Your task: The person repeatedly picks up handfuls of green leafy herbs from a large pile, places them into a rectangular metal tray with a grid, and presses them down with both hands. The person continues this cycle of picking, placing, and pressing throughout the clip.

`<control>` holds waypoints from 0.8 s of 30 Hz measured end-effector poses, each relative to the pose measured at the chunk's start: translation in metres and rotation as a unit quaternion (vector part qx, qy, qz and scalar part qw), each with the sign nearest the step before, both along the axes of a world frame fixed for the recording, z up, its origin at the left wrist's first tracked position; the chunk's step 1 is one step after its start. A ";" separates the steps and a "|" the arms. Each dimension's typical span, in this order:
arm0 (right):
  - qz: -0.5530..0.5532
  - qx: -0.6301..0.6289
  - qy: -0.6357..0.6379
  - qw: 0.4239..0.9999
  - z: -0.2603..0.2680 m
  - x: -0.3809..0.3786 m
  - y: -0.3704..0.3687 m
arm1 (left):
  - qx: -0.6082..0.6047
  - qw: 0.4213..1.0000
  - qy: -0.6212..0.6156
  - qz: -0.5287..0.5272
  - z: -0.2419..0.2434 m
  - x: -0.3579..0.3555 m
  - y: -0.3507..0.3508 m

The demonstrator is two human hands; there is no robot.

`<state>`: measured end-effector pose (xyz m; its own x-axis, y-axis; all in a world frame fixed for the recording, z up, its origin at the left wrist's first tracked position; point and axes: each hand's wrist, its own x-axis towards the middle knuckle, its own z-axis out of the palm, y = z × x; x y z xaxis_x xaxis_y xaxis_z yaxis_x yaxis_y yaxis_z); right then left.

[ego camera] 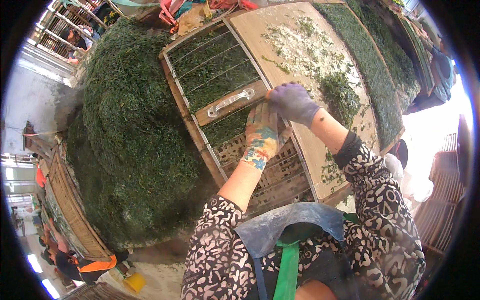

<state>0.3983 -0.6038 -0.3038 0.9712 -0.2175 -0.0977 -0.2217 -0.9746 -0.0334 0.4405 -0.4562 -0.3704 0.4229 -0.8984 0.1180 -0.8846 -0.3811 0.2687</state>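
Observation:
A wired frame (180, 90) with a metal rim lies over a woven mat (279, 172), with dark green shredded plant matter (217, 60) filling its far part. A wooden bar with a clear handle (231, 102) lies across the frame. My left hand (262, 133), in a flower-patterned glove, rests nearly flat just below the bar, fingers extended over the green layer. My right hand (292, 103), in a purple-grey glove, is curled at the frame's right rim, touching or nearly touching my left fingertips. Whether it grips anything is hidden.
A large green heap (138, 150) stands left of the frame. On the right, a wooden board (258, 41) carries white and green scraps, beside another green-covered panel (360, 60). Coloured cloths (172, 11) lie beyond. Other people are at the far left and right. A yellow bucket (134, 282) stands lower left.

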 end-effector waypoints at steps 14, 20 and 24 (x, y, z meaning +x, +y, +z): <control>-0.163 0.233 -0.193 0.939 -0.041 -0.053 -0.057 | 0.116 0.987 0.090 0.064 0.059 0.018 0.045; -0.077 0.155 -0.188 0.967 -0.029 -0.053 -0.024 | 0.083 0.995 -0.003 -0.047 0.018 0.019 0.020; -0.026 0.037 -0.101 0.994 -0.016 -0.025 -0.003 | -0.089 0.982 0.155 -0.056 0.003 0.034 0.016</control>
